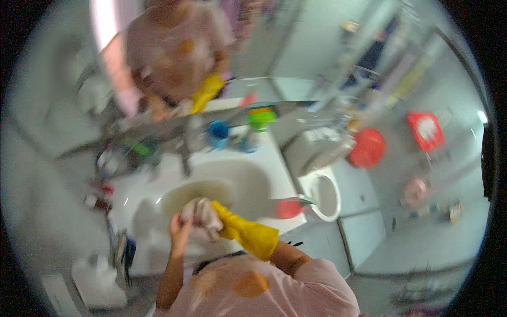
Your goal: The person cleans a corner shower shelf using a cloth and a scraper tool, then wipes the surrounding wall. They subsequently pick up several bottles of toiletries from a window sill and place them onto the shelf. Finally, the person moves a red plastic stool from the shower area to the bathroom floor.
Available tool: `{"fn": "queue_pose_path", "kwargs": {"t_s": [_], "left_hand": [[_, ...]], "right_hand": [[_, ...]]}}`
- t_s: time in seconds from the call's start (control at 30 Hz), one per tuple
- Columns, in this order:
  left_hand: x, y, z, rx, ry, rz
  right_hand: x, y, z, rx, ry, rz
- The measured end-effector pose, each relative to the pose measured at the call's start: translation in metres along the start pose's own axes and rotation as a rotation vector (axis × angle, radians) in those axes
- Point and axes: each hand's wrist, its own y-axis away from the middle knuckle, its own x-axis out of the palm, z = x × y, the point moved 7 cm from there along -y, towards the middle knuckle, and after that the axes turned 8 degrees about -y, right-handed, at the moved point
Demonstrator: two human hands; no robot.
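A crumpled pale pinkish cloth (pixel 202 217) is bunched between my two hands over the near side of the white sink basin (pixel 256 182). My bare left hand (pixel 180 232) grips its left side, fingers closed against the fabric. From the right, my right hand (pixel 224 219), in a long yellow rubber glove (pixel 256 238), holds the other side; its fingertips are partly hidden by the cloth. Cloudy yellowish water (pixel 174 198) lies in the basin below. Behind the basin stands the faucet (pixel 186 158), blurred.
A blue cup (pixel 218 133) and a green-topped item (pixel 261 119) stand along the back counter. A red object (pixel 289 209) sits at the counter's right corner, near the toilet (pixel 324 195). A red round basin (pixel 368 148) is farther right. The mirror (pixel 253 90) rises behind the sink.
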Motion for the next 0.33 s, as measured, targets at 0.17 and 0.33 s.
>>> {"fn": "queue_pose_path", "kwargs": {"t_s": [0.17,0.33], "left_hand": [[-0.030,-0.042,0.024,-0.113,-0.095,-0.161],[-0.040,-0.088,0.052,-0.045,-1.444,0.093]], "right_hand": [[-0.024,-0.008,0.058,-0.427,0.326,-0.160],[-0.093,-0.062,0.126,-0.819,1.044,-0.571]]}}
